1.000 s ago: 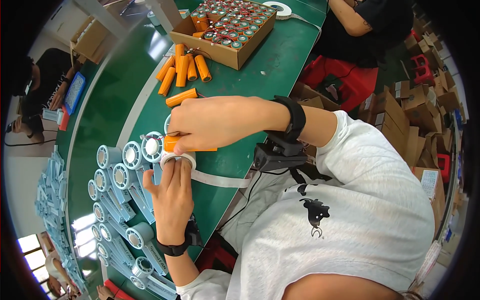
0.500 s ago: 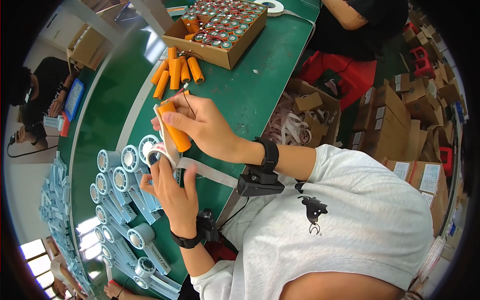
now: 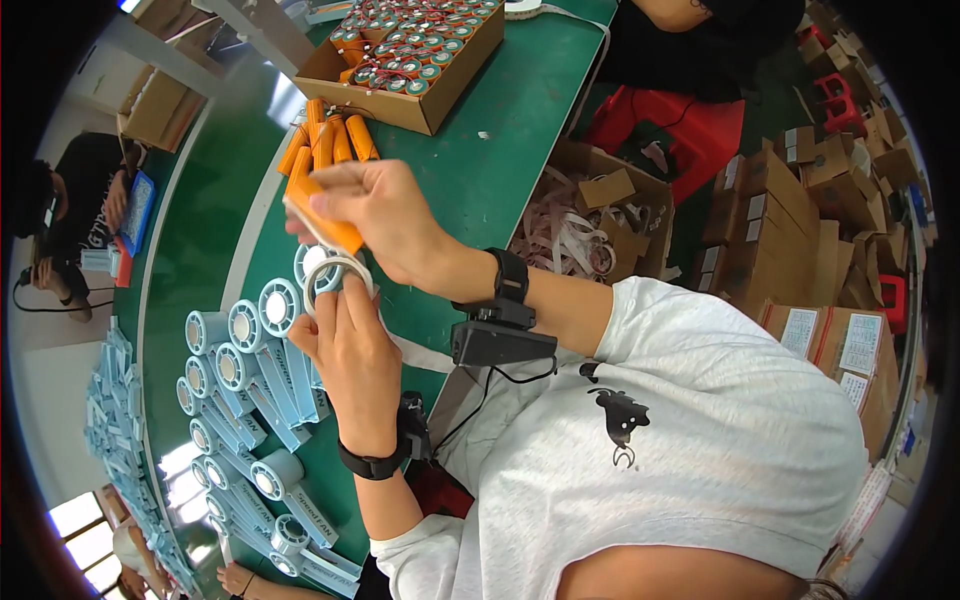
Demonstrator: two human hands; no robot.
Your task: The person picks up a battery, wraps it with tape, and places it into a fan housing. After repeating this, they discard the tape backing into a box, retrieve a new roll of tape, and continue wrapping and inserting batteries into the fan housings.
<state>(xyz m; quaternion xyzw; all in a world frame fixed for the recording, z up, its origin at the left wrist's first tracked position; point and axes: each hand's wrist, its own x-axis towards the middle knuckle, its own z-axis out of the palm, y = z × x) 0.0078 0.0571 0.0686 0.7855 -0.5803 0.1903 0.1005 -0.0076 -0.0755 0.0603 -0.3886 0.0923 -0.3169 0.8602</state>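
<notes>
My right hand [image 3: 395, 220] is closed around an orange cylindrical battery [image 3: 342, 234], somewhat blurred by motion, with a pale strip along its left edge. Just below it, the fingers of my left hand [image 3: 358, 375] grip a white tape roll [image 3: 342, 260], partly hidden behind the fingers. A loose white strip [image 3: 425, 356] trails to the right from behind my left hand. Light blue handheld fans [image 3: 280, 308] stand and lie in rows to the left of my left hand. Beyond my right hand, several more orange batteries [image 3: 342, 140] lie in a small pile.
A cardboard box [image 3: 435, 110] packed with wired batteries stands on the green table [image 3: 490, 170]. White strips fill a carton [image 3: 655, 225] beside the table, near a red stool [image 3: 690, 120]. Blue parts [image 3: 125, 430] are heaped at far left. Other people sit around; another person's hand [image 3: 238, 578] shows below.
My right hand and the battery have shifted slightly left and up from the roll. The roll has turned in my left hand. The whole view has shifted a little.
</notes>
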